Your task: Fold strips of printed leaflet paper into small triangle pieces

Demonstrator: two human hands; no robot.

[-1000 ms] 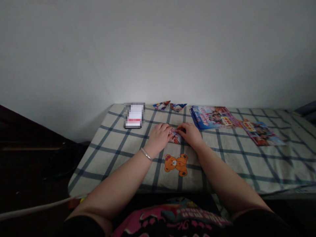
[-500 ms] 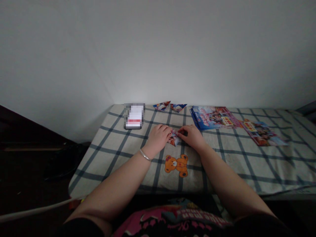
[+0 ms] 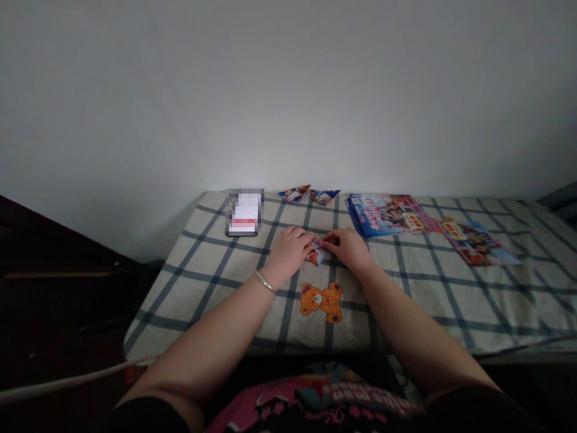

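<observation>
Paper [image 3: 317, 256], gripped by left hand [image 3: 291, 251] and right hand [image 3: 349, 248], well inside tablecloth edges [image 3: 293, 340]

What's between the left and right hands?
A small folded printed paper, with fingers of the left hand and right hand on it. Head view shows it, just beyond the bear picture.

The cloth-covered bench [image 3: 202, 273] carries a folded paper [image 3: 315, 255] and, around it, a phone [image 3: 246, 213] at ten o'clock, two folded pieces [image 3: 295, 193] at twelve, stacked leaflets [image 3: 387, 215] at two, another leaflet [image 3: 481, 243] at three and a bear picture [image 3: 321, 302] at six.
</observation>
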